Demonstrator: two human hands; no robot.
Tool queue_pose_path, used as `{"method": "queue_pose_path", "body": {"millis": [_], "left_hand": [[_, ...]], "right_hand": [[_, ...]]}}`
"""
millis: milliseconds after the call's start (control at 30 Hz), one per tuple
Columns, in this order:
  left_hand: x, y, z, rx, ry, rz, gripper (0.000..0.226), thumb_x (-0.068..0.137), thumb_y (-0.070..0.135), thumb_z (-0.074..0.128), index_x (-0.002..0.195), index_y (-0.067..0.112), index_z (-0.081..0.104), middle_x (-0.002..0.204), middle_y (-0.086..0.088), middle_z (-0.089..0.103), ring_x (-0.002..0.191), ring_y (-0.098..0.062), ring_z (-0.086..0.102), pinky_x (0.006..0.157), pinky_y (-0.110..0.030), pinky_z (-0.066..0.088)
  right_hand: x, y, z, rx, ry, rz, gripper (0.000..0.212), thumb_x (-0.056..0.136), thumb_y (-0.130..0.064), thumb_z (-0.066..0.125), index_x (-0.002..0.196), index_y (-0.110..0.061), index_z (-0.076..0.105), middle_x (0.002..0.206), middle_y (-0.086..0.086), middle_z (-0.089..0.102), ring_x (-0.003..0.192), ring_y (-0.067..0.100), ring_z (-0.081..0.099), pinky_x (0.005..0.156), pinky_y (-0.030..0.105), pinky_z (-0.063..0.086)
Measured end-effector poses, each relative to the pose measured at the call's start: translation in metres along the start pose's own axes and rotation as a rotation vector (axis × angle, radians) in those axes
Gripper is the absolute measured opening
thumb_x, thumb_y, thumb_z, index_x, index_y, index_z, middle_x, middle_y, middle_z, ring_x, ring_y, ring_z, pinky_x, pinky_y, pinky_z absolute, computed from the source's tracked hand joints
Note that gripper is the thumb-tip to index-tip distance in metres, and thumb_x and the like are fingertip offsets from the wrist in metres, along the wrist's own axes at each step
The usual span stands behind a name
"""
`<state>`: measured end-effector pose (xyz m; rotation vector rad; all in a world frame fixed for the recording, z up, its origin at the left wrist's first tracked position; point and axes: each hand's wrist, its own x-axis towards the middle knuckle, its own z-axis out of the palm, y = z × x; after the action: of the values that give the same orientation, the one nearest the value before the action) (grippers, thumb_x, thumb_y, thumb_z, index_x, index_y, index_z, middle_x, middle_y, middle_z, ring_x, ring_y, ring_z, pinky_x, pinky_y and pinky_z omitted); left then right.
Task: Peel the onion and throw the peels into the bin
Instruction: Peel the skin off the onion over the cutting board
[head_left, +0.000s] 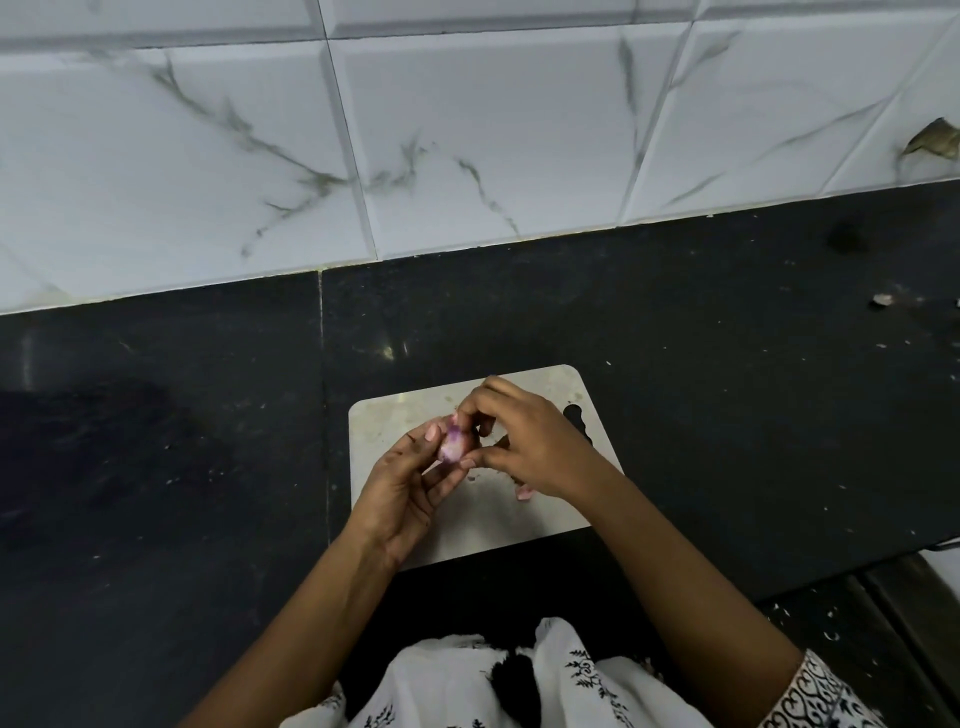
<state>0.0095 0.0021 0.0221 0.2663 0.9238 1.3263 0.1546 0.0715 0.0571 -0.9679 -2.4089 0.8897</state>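
A small pink-purple onion is held above a pale chopping board. My left hand grips it from below, thumb on its left side and fingers under it. My right hand comes from the right, its thumb and forefinger pinched on the onion's top where the skin is. A few pink peel scraps lie on the board under my right wrist. No bin is in view.
The board lies on a dark stone counter backed by white marble-look wall tiles. Small crumbs and a scrap lie at the counter's far right. The counter's front edge runs along the lower right.
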Motion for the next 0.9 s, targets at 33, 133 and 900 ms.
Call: {"method": "queue_pose_path", "body": {"millis": [33, 133, 900], "left_hand": [[0.000, 0.001, 0.000, -0.002, 0.004, 0.003, 0.031, 0.077, 0.027, 0.059, 0.101, 0.009, 0.067, 0.095, -0.009, 0.073, 0.080, -0.015, 0.071, 0.066, -0.022, 0.058], [0.000, 0.003, 0.002, 0.001, 0.029, 0.002, 0.031, 0.077, 0.027, 0.058, 0.100, 0.010, 0.068, 0.093, -0.009, 0.074, 0.079, -0.015, 0.072, 0.064, -0.022, 0.058], [0.004, 0.006, 0.004, 0.194, 0.146, -0.032, 0.034, 0.076, 0.038, 0.061, 0.096, 0.012, 0.070, 0.082, -0.007, 0.075, 0.073, -0.017, 0.073, 0.060, -0.020, 0.056]], "right_hand": [[0.000, 0.002, 0.001, 0.016, 0.003, -0.002, 0.022, 0.073, -0.019, 0.076, 0.087, -0.013, 0.061, 0.092, -0.011, 0.048, 0.084, 0.008, 0.054, 0.071, 0.022, 0.050], [-0.001, 0.007, 0.004, 0.075, 0.036, 0.008, 0.017, 0.073, -0.019, 0.077, 0.077, -0.012, 0.062, 0.087, -0.009, 0.050, 0.080, 0.006, 0.055, 0.069, 0.013, 0.044], [0.015, 0.002, -0.022, -0.203, -0.224, -0.121, 0.010, 0.086, -0.017, 0.062, 0.095, -0.013, 0.062, 0.097, 0.000, 0.062, 0.084, 0.010, 0.054, 0.073, 0.025, 0.045]]}}
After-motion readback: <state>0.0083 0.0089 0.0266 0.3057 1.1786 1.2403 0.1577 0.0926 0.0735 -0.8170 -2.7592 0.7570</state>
